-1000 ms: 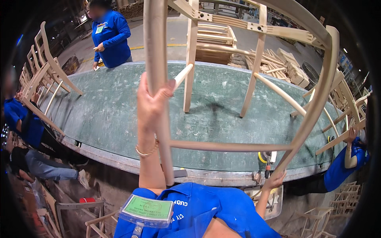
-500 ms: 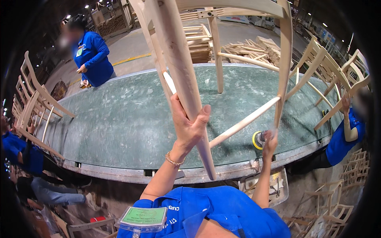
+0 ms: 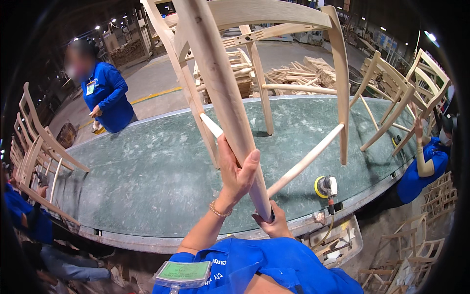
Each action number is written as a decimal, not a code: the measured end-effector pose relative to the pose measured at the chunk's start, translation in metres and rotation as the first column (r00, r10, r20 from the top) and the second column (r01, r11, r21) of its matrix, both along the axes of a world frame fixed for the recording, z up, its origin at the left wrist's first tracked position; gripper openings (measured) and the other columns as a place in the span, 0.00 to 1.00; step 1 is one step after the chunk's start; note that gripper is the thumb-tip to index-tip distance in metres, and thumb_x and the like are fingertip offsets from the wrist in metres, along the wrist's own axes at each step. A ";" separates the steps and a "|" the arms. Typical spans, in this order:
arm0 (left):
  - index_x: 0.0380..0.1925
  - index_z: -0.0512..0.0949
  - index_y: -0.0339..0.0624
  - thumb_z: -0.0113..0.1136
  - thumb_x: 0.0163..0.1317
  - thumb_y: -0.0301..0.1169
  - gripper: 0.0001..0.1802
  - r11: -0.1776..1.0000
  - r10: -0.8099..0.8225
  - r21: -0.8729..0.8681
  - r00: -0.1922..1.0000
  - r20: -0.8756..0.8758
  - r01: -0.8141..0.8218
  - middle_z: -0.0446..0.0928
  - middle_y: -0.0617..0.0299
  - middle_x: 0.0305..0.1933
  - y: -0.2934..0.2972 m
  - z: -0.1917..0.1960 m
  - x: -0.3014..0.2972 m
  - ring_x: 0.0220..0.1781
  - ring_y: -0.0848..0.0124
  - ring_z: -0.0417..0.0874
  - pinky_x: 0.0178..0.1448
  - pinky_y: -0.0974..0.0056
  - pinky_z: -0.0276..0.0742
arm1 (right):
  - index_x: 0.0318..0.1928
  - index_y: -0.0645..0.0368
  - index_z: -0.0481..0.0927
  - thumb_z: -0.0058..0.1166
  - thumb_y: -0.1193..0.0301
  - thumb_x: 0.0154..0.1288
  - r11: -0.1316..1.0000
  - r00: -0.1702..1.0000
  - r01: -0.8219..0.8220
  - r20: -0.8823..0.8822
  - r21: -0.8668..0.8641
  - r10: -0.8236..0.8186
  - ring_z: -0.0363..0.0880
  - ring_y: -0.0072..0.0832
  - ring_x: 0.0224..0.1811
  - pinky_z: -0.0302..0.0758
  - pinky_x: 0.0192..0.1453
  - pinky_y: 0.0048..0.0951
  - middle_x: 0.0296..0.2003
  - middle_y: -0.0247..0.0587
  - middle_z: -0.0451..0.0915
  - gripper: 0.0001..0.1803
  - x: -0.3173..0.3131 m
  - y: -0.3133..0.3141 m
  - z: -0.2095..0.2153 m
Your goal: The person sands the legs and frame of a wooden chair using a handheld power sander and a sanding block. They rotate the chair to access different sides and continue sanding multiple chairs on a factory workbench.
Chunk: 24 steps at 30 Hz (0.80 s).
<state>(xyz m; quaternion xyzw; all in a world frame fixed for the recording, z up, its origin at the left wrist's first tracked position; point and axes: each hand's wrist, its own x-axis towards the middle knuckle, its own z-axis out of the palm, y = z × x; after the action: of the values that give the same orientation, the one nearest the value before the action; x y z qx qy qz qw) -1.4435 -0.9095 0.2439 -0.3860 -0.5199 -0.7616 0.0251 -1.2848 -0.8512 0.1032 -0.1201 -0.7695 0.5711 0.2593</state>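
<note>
Left hand: grip clamped round a thick post, thumb up along the near side, bracelet on the wrist
Right hand: grip clamped on the bottom end of that same post, part of it tucked out of sight
Chair: bare pale wood, post included, held tilted right in front, over the green tabletop; honestly can't tell if its far legs touch down
Sander: yellow pad, sitting near the front edge, off to the right of both hands
Tray: just past that edge, tools inside
Far side: somebody in blue
Right end: co-worker, hands up by another chair
Left end: more chairs
</note>
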 end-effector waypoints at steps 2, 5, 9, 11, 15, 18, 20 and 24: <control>0.57 0.56 0.37 0.57 0.64 0.44 0.32 1.000 -0.007 0.013 0.999 -0.032 0.008 0.69 0.56 0.40 0.000 -0.008 -0.003 0.35 0.75 0.72 0.39 0.70 0.73 | 0.56 0.61 0.74 0.69 0.75 0.51 0.996 0.998 0.056 -0.029 0.068 -0.054 0.83 0.34 0.36 0.76 0.41 0.30 0.35 0.48 0.81 0.29 0.002 -0.002 -0.002; 0.58 0.56 0.36 0.59 0.61 0.48 0.37 0.999 -0.041 0.022 0.996 -0.078 0.043 0.67 0.55 0.44 0.002 -0.015 0.001 0.40 0.72 0.72 0.43 0.67 0.73 | 0.53 0.61 0.75 0.69 0.74 0.51 0.979 0.988 0.151 -0.045 0.136 -0.146 0.83 0.34 0.32 0.77 0.38 0.30 0.33 0.46 0.82 0.27 0.009 -0.003 -0.011; 0.60 0.59 0.34 0.61 0.60 0.55 0.42 0.999 -0.034 -0.027 0.981 -0.193 0.029 0.67 0.53 0.52 0.002 -0.060 -0.024 0.55 0.66 0.71 0.58 0.60 0.70 | 0.50 0.59 0.77 0.70 0.69 0.51 0.946 0.968 0.242 0.013 0.214 -0.251 0.83 0.34 0.30 0.77 0.37 0.31 0.31 0.44 0.82 0.25 0.023 -0.001 -0.019; 0.62 0.60 0.34 0.62 0.60 0.55 0.43 0.993 0.109 -0.039 0.985 -0.136 -0.115 0.66 0.52 0.56 0.004 -0.063 -0.046 0.62 0.63 0.68 0.66 0.56 0.65 | 0.48 0.58 0.77 0.69 0.68 0.51 0.911 0.947 0.295 0.039 0.290 -0.319 0.83 0.34 0.29 0.78 0.36 0.32 0.31 0.44 0.82 0.24 0.038 0.010 -0.028; 0.65 0.57 0.33 0.69 0.56 0.45 0.45 0.869 0.371 -0.354 0.929 0.003 -0.346 0.65 0.46 0.62 -0.008 -0.114 -0.107 0.68 0.57 0.64 0.72 0.53 0.57 | 0.45 0.60 0.77 0.65 0.71 0.49 0.776 0.831 0.507 0.027 0.375 -0.556 0.83 0.37 0.33 0.78 0.40 0.35 0.36 0.48 0.82 0.21 0.081 0.059 -0.047; 0.66 0.55 0.33 0.72 0.54 0.43 0.48 0.812 0.354 -0.503 0.935 0.022 -0.296 0.64 0.42 0.65 -0.003 -0.162 -0.145 0.69 0.54 0.65 0.71 0.52 0.61 | 0.45 0.63 0.77 0.63 0.72 0.49 0.667 0.676 0.717 0.031 0.204 -0.736 0.80 0.42 0.36 0.75 0.43 0.38 0.35 0.49 0.80 0.20 0.082 0.083 -0.043; 0.64 0.59 0.32 0.73 0.53 0.43 0.46 0.818 0.301 -0.535 0.950 0.084 -0.212 0.68 0.45 0.64 0.014 -0.181 -0.160 0.65 0.58 0.72 0.64 0.56 0.70 | 0.45 0.64 0.76 0.63 0.72 0.50 0.573 0.612 0.759 -0.039 0.310 -0.790 0.80 0.42 0.35 0.75 0.43 0.38 0.35 0.50 0.80 0.20 0.082 0.105 -0.056; 0.42 0.79 0.38 0.72 0.55 0.34 0.18 0.950 -0.004 -0.262 0.845 0.535 0.170 0.79 0.68 0.37 0.039 -0.197 -0.176 0.38 0.77 0.77 0.46 0.69 0.72 | 0.46 0.66 0.75 0.63 0.73 0.52 0.474 0.553 0.807 -0.171 0.351 -0.816 0.80 0.39 0.33 0.75 0.42 0.36 0.33 0.50 0.80 0.20 0.084 0.126 -0.067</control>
<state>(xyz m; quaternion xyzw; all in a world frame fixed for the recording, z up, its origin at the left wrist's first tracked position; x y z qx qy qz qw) -1.6194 -0.8706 0.0472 -0.1847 -0.5977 -0.7507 -0.2123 -1.2010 -0.7249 0.0364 -0.4210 -0.7201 0.2133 0.5086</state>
